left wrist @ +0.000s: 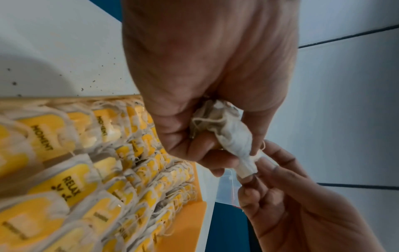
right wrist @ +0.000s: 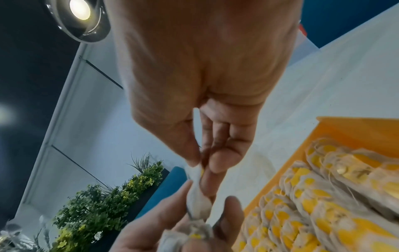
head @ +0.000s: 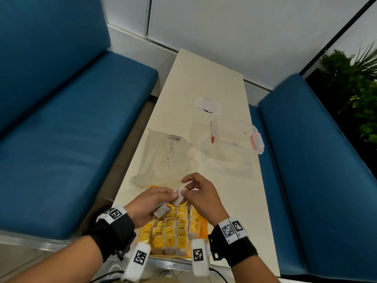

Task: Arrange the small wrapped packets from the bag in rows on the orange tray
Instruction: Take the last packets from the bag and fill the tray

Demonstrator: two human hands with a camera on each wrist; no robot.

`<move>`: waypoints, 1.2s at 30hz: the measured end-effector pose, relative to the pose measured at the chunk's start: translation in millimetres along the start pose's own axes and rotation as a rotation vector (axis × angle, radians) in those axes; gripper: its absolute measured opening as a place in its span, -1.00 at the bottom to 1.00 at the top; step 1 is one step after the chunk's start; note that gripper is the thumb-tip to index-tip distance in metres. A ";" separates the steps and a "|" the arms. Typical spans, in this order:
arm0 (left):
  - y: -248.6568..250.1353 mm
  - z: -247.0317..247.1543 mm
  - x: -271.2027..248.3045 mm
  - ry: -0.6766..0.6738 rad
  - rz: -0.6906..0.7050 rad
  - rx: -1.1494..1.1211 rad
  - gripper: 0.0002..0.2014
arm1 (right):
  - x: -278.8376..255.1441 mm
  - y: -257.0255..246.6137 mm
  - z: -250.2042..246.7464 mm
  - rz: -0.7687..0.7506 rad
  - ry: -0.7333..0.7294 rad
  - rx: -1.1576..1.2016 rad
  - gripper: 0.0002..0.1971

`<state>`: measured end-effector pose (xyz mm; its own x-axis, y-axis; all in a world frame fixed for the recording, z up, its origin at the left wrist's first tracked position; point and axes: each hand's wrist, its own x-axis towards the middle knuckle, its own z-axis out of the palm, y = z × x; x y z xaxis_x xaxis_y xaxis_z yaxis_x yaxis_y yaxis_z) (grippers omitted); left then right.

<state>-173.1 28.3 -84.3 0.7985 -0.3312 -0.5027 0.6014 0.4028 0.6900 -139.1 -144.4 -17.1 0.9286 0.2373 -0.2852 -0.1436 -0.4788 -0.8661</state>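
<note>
The orange tray (head: 204, 231) lies at the table's near edge. It holds rows of small yellow-labelled wrapped packets (head: 169, 231), which overlap one another. Above its far end my left hand (head: 170, 198) grips a small bunch of packets (head: 161, 209). My right hand (head: 184, 190) pinches one end of a white packet (head: 179, 196) that sticks out of that bunch. In the left wrist view the crumpled bunch (left wrist: 228, 136) sits in the left hand (left wrist: 215, 153). In the right wrist view the right hand (right wrist: 202, 165) pinches the packet (right wrist: 197, 197) between thumb and fingers. The clear bag (head: 163, 158) lies flat beyond the tray.
A clear plastic container (head: 230, 148) with red clips stands at the right of the table, behind the tray. A small white wrapper (head: 208, 105) lies farther back. Blue benches (head: 71, 139) flank the narrow table. Dark crumbs (left wrist: 92, 81) speckle the tabletop by the tray.
</note>
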 end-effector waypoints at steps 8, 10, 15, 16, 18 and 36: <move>10.7 2.4 -6.5 -0.088 -0.107 -0.040 -0.75 | -3.2 -1.5 -14.0 -0.173 -0.100 -0.132 -0.73; 12.5 3.6 -7.6 -0.096 -0.126 -0.037 -0.74 | -2.0 -3.2 -14.6 -0.235 -0.067 -0.197 -0.82; 14.8 2.1 -9.7 0.040 -0.135 0.021 -0.66 | -0.6 -22.1 -33.1 -0.283 0.021 -0.314 -0.87; 14.0 0.7 -10.3 0.065 -0.118 0.053 -0.67 | -1.1 -25.3 -36.3 -0.273 0.029 -0.349 -0.87; 12.9 -0.5 -11.6 0.114 -0.063 0.119 -0.73 | -1.9 -27.8 -36.4 -0.224 -0.045 -0.534 -0.88; -0.9 14.0 1.5 0.167 0.282 0.744 -0.82 | -13.7 -23.6 -17.3 -0.141 -0.152 -0.658 -0.81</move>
<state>-172.8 15.5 -78.4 0.9461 -0.1468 -0.2888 0.2491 -0.2401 0.9382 -142.6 -150.9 14.4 0.8582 0.4276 -0.2840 0.2571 -0.8369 -0.4832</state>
